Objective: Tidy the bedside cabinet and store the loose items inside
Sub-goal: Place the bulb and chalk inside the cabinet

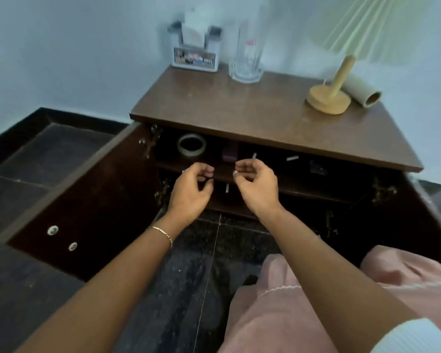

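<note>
You are reaching both arms toward the open cabinet (pixel 278 118), your left hand (pixel 190 191) and right hand (pixel 256 186) hovering side by side at the shelf (pixel 303 183) edge. Each grip is loosely curled and empty, fingers apart. A tape roll (pixel 191 144) and purple box (pixel 229 154) are sitting inside on the shelf.

One head camera looks forward and down from above, close to the open bedside cabinet (pixel 265 115); it faces the wall, with both forearms reaching in from the bottom edge
</note>
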`<state>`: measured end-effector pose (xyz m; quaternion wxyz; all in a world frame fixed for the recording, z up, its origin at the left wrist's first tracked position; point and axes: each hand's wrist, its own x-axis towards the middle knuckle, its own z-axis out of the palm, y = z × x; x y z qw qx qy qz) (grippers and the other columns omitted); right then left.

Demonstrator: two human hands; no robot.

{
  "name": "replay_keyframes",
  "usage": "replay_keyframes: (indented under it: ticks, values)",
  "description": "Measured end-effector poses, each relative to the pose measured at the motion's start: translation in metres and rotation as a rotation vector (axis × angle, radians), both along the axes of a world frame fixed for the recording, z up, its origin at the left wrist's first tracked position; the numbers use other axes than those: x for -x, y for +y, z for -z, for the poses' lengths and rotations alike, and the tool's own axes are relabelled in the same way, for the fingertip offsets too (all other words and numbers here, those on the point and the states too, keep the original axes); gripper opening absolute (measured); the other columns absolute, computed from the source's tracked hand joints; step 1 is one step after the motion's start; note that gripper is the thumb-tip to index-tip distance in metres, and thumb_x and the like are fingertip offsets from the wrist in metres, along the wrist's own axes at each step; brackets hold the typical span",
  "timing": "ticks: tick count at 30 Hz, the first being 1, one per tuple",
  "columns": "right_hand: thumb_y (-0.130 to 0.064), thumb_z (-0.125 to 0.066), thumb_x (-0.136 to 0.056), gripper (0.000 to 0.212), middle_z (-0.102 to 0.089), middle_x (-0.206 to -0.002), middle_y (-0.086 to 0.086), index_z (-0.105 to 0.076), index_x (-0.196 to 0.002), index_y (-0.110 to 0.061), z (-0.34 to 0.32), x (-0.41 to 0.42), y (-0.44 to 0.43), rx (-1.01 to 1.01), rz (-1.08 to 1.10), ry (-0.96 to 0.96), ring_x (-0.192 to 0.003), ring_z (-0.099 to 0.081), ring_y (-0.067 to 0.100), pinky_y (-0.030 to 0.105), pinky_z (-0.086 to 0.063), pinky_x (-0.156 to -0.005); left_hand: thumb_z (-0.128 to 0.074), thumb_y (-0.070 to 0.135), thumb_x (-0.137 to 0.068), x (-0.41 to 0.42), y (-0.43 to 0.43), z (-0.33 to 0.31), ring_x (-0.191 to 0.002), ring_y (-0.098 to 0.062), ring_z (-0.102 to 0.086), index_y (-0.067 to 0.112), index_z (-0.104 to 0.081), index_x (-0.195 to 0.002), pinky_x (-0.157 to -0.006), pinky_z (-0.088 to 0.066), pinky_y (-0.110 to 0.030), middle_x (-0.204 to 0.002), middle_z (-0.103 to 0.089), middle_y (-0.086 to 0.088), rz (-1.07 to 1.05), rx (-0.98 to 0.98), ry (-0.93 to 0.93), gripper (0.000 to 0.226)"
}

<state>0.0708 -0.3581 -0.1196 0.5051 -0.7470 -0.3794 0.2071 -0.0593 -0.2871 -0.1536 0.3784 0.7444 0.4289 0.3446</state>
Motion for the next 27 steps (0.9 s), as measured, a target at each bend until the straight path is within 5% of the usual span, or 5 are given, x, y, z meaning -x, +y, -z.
replay_keyframes:
  ticks: [9,15,19,27]
  values:
    - [-0.014,-0.063,-0.086,0.008,-0.066,-0.087,-0.01,-0.065,-0.092,-0.019,-0.114,-0.048,-0.004,-0.095,0.004,-0.199,-0.078,-0.061,0.007,0.025,-0.052,-0.08,-0.064,0.016,-0.086,-0.03,0.009,-0.132,-0.087,-0.001,-0.058,0.026,-0.063,-0.092,-0.076,-0.039,-0.011,-0.091,-0.063,0.017,0.157,-0.198,-0.008,0.012]
    - [-0.017,-0.06,-0.086,0.009,-0.066,-0.085,-0.01,-0.065,-0.09,-0.024,-0.147,-0.096,-0.026,-0.086,0.108,-0.279,-0.076,-0.058,0.002,0.016,-0.044,-0.072,-0.065,0.015,-0.086,-0.084,0.01,-0.16,-0.09,-0.005,-0.06,0.029,-0.06,-0.087,-0.079,-0.044,-0.018,-0.094,-0.066,0.013,0.216,-0.123,-0.002,0.015]
    - [-0.022,-0.057,-0.085,0.01,-0.064,-0.087,-0.01,-0.063,-0.093,-0.026,-0.141,-0.139,-0.048,0.082,0.239,-0.322,-0.085,-0.061,0.01,0.025,-0.044,-0.073,-0.065,0.013,-0.085,-0.138,0.001,-0.163,-0.091,-0.007,-0.061,0.023,-0.063,-0.094,-0.08,-0.045,-0.015,-0.093,-0.065,0.01,0.319,-0.091,0.013,0.014]
    - [-0.023,-0.059,-0.083,0.043,-0.053,-0.129,0.012,-0.052,-0.124,-0.011,-0.105,-0.217,-0.058,0.253,0.343,-0.234,-0.12,-0.05,0.031,0.04,-0.042,-0.101,-0.065,0.015,-0.086,-0.245,-0.02,-0.155,-0.089,-0.007,-0.058,0.021,-0.065,-0.097,-0.089,-0.045,-0.022,-0.092,-0.065,0.009,0.443,0.012,0.053,0.012]
